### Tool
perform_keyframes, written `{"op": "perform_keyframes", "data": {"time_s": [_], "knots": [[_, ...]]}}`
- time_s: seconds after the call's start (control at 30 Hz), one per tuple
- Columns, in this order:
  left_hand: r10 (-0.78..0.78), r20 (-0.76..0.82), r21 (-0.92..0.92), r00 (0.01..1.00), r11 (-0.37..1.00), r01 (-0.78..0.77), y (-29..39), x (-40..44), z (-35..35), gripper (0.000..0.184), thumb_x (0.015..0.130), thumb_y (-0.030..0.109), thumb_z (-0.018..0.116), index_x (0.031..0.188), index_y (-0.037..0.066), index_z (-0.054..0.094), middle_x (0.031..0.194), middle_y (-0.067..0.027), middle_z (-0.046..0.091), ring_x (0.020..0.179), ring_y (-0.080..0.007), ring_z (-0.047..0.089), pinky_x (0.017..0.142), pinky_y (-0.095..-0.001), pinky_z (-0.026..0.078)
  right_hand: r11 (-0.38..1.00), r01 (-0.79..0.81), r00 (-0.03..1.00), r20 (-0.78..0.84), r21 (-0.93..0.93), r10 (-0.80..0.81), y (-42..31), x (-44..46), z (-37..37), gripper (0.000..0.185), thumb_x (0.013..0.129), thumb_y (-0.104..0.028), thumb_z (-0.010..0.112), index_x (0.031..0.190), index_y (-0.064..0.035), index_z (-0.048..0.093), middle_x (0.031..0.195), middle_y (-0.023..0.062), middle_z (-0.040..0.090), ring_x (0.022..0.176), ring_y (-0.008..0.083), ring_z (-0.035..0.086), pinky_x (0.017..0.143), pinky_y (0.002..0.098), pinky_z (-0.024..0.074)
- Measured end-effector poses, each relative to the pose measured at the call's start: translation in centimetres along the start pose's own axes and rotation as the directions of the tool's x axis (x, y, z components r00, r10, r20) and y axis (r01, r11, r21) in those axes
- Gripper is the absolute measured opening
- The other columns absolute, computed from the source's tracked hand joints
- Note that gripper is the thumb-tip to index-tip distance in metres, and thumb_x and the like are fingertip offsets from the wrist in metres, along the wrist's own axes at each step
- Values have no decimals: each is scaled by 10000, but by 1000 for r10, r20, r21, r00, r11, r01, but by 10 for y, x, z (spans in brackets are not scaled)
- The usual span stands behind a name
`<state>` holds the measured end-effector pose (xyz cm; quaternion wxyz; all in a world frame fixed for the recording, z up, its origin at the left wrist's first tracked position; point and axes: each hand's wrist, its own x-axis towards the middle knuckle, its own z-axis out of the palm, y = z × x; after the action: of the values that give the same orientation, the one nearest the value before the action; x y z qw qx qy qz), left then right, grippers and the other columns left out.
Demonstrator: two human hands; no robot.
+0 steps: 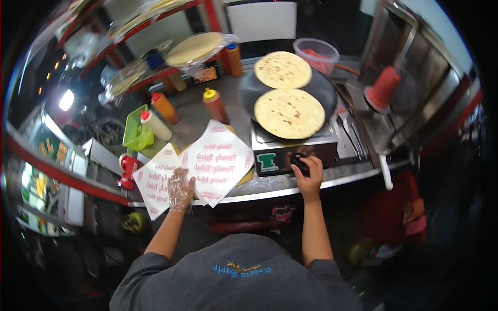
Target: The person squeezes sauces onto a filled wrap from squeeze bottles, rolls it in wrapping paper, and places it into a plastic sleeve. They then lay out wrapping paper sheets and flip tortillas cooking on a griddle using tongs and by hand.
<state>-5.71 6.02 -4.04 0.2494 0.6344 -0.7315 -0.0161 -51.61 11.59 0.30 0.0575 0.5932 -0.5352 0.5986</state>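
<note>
My left hand (181,191), in a clear plastic glove, lies with its fingers stretched out on white "Family Kebab" wrapping papers (220,160) at the counter's front edge. Brownish paper shows beneath them. My right hand (310,180) is bare and closed around the black knob (298,160) on the front of the stove (280,167). On the stove sits a dark round griddle (248,89). Two browned flatbreads lie on it, the front flatbread (290,115) reaching over the near rim and the back flatbread (282,70) behind it.
Sauce bottles (215,106) and a green basket (137,132) stand at left. A clear bowl (317,54) with red contents is behind the griddle. At right are tongs (351,135), a white-handled knife (385,173) and a red meat cone (383,89). Flatbread stacks (196,49) rest on shelves.
</note>
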Motion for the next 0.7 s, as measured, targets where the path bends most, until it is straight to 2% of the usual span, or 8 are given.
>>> {"op": "perform_keyframes", "data": {"time_s": [0.1,0.17,0.23,0.3,0.33,0.43,0.57,0.7], "knots": [[32,-4,-11,999,999,-32,-5,1,8,481,1003,390,663,1343,50,660,1439,-269,591,1351,-473,545,1150,-564,403,997,-10,1000,-8,79,10,7,-2,-2,339,784,-30,891,1069,-23,708,1072,165,661,954,360,672,844,430,571],[108,12,-26,994,994,-108,-21,0,24,486,1042,329,637,1389,-10,601,1460,-315,547,1386,-497,498,1181,-576,372,997,10,1000,-5,79,-9,10,-2,-5,307,789,-13,864,1052,-16,705,1061,157,661,963,370,675,859,443,571],[180,-8,-55,984,982,-180,-65,5,52,505,1064,302,619,1417,-53,555,1479,-330,520,1404,-499,474,1197,-574,357,997,54,997,-56,55,-51,16,-6,-5,294,798,-34,858,1046,-14,702,1060,155,665,982,367,674,869,450,570],[256,61,42,965,965,-259,-113,14,69,553,1086,297,598,1451,-104,489,1502,-343,478,1440,-493,420,1221,-571,327,995,88,993,-84,40,-84,18,-8,-5,304,793,-58,861,1052,-25,706,1070,147,672,1010,354,676,887,439,568],[170,32,-68,985,983,-168,-99,13,66,595,1090,336,599,1456,-117,479,1512,-336,463,1450,-483,397,1235,-565,302,995,101,990,-102,-5,-101,17,-9,-7,305,789,-75,864,1049,-35,711,1088,131,682,1033,329,680,907,420,566],[91,137,-90,986,993,-79,-97,24,54,604,1108,351,571,1480,-110,452,1522,-308,458,1462,-430,395,1261,-517,272,997,69,993,-94,37,-65,19,-15,-5,274,793,-101,850,1010,-43,694,1028,99,669,1002,313,670,921,412,560],[24,198,-288,980,957,35,-78,24,43,638,1118,352,567,1550,-64,350,1567,-262,410,1500,-369,386,1256,-462,307,997,71,987,-139,-39,-75,21,-23,1,259,810,-145,835,978,-58,659,1014,60,645,999,264,668,941,378,552],[58,198,-200,978,980,-18,-85,31,41,582,1125,330,554,1527,-58,389,1519,-255,466,1420,-348,463,1215,-441,355,996,79,978,-191,-46,-86,24,-25,6,234,836,-155,820,963,-64,645,1011,73,663,979,267,707,900,371,591]]}}
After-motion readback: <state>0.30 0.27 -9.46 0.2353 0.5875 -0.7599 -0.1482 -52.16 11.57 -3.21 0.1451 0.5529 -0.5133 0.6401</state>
